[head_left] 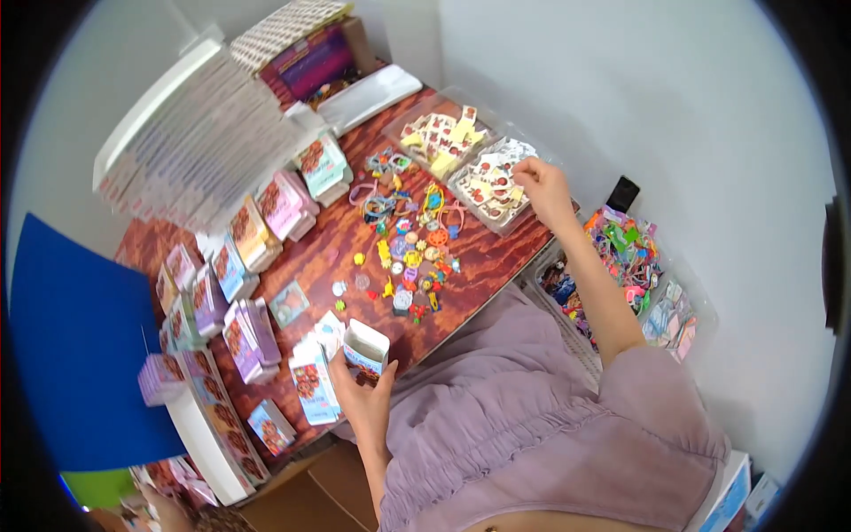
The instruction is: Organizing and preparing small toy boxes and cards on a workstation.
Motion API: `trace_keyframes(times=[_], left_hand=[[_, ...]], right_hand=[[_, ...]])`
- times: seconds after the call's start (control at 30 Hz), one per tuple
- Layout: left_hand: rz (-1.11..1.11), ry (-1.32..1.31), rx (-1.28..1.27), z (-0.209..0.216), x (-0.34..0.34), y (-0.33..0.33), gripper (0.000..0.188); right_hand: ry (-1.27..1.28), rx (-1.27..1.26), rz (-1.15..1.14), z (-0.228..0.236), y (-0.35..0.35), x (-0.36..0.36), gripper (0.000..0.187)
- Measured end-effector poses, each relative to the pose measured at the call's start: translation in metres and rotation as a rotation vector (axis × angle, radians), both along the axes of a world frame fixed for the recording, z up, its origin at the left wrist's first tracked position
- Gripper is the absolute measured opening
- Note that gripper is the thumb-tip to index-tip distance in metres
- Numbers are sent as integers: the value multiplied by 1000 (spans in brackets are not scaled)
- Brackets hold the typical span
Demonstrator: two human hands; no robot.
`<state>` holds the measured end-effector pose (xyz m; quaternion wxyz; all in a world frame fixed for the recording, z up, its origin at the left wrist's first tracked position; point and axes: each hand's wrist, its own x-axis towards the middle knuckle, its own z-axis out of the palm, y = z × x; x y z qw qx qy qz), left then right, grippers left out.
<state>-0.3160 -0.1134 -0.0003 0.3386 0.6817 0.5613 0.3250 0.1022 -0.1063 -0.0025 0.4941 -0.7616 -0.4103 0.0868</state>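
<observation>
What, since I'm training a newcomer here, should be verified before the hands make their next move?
1. Left hand holding the small box: ok, gripped at its sides.
2. Box top open: ok, the opening is visible.
3. Box contents: cannot tell, the inside is unclear.
4. Right hand at the right-hand clear tray: ok, over its right side.
5. Printed piece pinched by that hand: cannot tell, too small to see.
6. Loose trinkets sorted: not ok, mixed kinds lie together on the table.

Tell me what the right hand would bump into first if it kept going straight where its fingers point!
Probably the printed paper pieces in the clear tub, just past the right hand's fingertips. How high it hovers is hard to tell.
</observation>
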Motion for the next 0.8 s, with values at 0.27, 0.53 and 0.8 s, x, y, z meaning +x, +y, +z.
trace_keyframes(times=[0.27, 0.53, 0.8], left_hand=[[-84, -113, 1, 23, 30, 40, 71], [-187, 15, 31, 20, 42, 58, 72], [-123, 18, 19, 28, 37, 64, 73]], right_hand=[[0, -196, -63, -11, 13, 70, 16], [17, -319, 117, -26, 45, 55, 30], [481, -183, 189, -1, 26, 76, 20]])
